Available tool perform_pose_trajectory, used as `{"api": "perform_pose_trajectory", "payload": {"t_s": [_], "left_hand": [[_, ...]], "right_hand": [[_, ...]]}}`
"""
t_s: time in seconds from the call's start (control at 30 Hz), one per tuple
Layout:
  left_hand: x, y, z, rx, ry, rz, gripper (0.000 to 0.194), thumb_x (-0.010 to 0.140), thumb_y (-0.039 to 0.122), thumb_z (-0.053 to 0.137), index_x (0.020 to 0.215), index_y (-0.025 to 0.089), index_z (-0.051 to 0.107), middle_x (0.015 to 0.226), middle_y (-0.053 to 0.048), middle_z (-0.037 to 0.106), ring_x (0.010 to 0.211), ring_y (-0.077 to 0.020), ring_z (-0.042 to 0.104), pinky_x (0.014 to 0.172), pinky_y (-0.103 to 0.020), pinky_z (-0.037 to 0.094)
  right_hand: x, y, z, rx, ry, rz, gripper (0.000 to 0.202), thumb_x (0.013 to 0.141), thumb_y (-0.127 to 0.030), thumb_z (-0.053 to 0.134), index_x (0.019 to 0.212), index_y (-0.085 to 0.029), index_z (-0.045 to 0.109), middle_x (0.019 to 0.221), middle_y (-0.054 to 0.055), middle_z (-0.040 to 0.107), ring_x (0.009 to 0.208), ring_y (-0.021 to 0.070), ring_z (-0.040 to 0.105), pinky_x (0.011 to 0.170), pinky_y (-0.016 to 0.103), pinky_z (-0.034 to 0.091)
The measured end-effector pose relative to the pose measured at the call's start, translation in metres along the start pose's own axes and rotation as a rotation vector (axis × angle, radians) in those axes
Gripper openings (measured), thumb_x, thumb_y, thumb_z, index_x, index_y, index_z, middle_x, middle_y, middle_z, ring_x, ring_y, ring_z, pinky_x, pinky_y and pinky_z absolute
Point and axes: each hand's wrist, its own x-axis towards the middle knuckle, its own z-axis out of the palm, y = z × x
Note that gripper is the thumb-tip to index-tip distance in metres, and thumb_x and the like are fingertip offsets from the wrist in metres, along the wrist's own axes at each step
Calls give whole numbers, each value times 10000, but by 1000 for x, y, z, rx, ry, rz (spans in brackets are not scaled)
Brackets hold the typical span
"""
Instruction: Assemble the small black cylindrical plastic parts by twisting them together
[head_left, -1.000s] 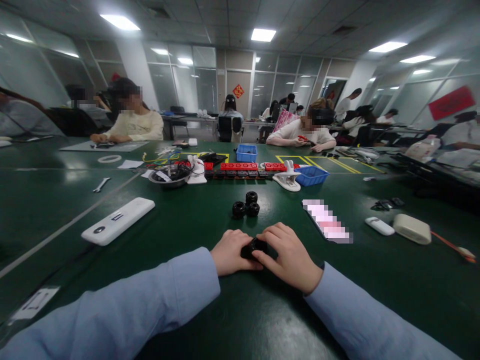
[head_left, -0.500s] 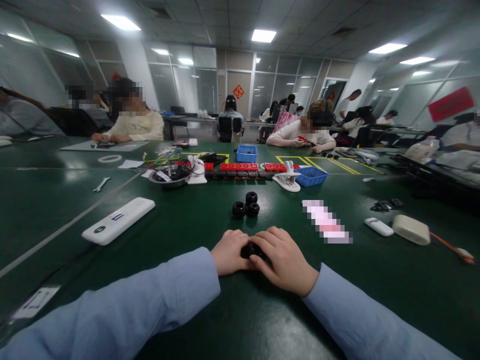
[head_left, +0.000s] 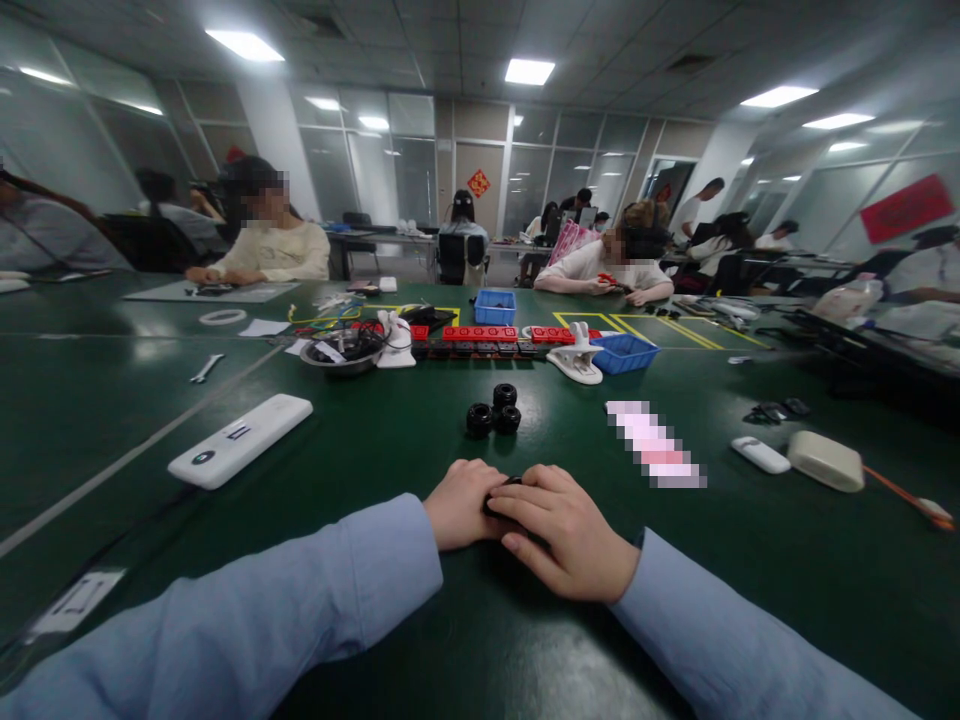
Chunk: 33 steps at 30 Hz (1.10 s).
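Note:
Both hands meet low at the centre, close above the green table (head_left: 390, 425). Between them is a small black object (head_left: 504, 497), mostly covered by fingers. My left hand (head_left: 463, 505) is closed around its left side. From the right, my right hand (head_left: 564, 535) lies over the object, its fingers wrapped across the top and the thumb below. Just beyond the hands, three black wheels (head_left: 505, 396) stand grouped together, one behind the other two.
A white power bank (head_left: 241, 441) lies left; a phone (head_left: 652, 443) and white cases (head_left: 825, 461) lie right. Farther back are a metal bowl (head_left: 341, 366), white clamps (head_left: 576, 362), red strips (head_left: 480, 333) and blue bins (head_left: 624, 353). People sit across the table.
My right hand has shifted slightly right and down, with its fingers flatter over the black object. My left hand has barely moved.

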Motion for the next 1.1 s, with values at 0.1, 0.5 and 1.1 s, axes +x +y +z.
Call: {"api": "perform_pose_trajectory", "payload": {"t_s": [0.1,0.5,1.1], "left_hand": [[0,0,0,7,3,1,265,701,440,611,740,180,572,775,-10,606,792,-200,540,708,-323,375],[-1,2,-5,-59,1,-4,343,671,501,642,750,177,565,801,-12,611,801,-206,539,729,-320,371],[-1,1,-2,-73,17,-3,484,643,623,624,830,176,601,818,-23,614,807,-215,538,737,-330,367]], "right_hand": [[-1,1,-1,55,25,-17,233,865,-271,414,953,-176,608,933,72,667,789,195,496,703,349,381],[-3,8,5,155,120,59,326,881,-324,373,624,-176,508,601,37,527,663,175,428,622,325,351],[-3,33,9,9,121,300,365,921,-394,311,706,-175,509,693,44,541,715,185,438,664,324,370]]}}
